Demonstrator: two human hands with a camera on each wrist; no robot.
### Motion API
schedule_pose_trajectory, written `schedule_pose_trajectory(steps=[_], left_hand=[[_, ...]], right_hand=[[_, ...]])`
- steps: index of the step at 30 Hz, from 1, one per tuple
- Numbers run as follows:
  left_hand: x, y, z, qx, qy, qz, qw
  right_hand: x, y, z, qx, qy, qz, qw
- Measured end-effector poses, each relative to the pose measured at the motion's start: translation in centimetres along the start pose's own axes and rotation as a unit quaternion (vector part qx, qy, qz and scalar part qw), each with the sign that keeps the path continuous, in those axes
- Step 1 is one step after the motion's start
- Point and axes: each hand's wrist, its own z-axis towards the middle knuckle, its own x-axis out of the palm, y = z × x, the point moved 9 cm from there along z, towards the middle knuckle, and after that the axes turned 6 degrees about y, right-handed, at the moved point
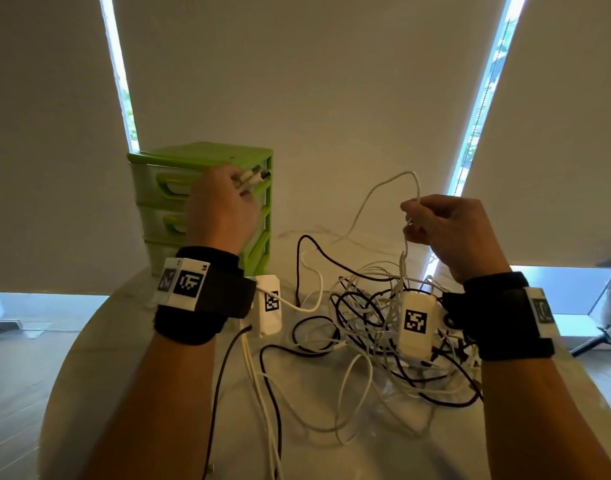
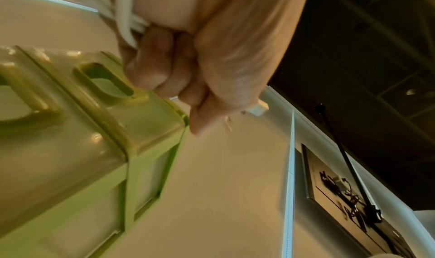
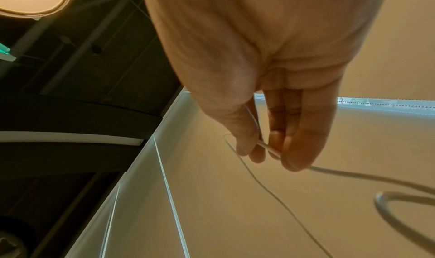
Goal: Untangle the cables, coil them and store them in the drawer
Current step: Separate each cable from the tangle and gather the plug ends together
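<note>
A tangle of white and black cables [image 1: 383,327] lies on the round table [image 1: 179,393]. My left hand [image 1: 224,206] is raised in front of the green drawer unit [image 1: 207,161] and grips a bunch of cable ends [image 1: 252,178], plugs sticking out past the fingers. In the left wrist view the left hand's fingers [image 2: 164,65] curl round white cables [image 2: 127,20] beside the drawer unit [image 2: 70,132]. My right hand [image 1: 442,226] is held above the tangle and pinches a thin white cable [image 1: 397,181] that loops up over it. The right wrist view shows this cable [image 3: 268,146] between thumb and fingers.
The drawer unit stands at the table's back left, its drawers pushed in. Two white tagged blocks hang under my wrists, one [image 1: 271,304] on the left, one [image 1: 415,323] over the tangle. Loose cables [image 1: 262,393] trail toward the table's near edge. Window blinds rise behind.
</note>
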Motion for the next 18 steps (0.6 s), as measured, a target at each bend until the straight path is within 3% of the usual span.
schedule_pose_trajectory(steps=[3, 7, 12, 15, 18], left_hand=[[2.7, -0.6, -0.2, 0.034, 0.086, -0.043, 0.995], [6.0, -2.9, -2.0, 0.040, 0.182, -0.224, 0.957], [11.4, -7.2, -6.3, 0.112, 0.335, -0.228, 0.907], [12.4, -7.2, -7.0, 0.111, 0.325, -0.220, 0.913], [11.4, -5.8, -5.6, 0.078, 0.273, -0.238, 0.929]], right_hand=[[-0.1, 0.3, -0.2, -0.002, 0.008, -0.005, 1.000], [1.4, 2.1, -1.0, -0.022, 0.085, 0.019, 0.996], [3.4, 6.0, -2.2, -0.116, 0.120, 0.087, 0.982], [3.7, 6.8, -2.6, -0.143, 0.118, 0.071, 0.980], [3.6, 5.2, -2.2, -0.098, 0.140, 0.015, 0.985]])
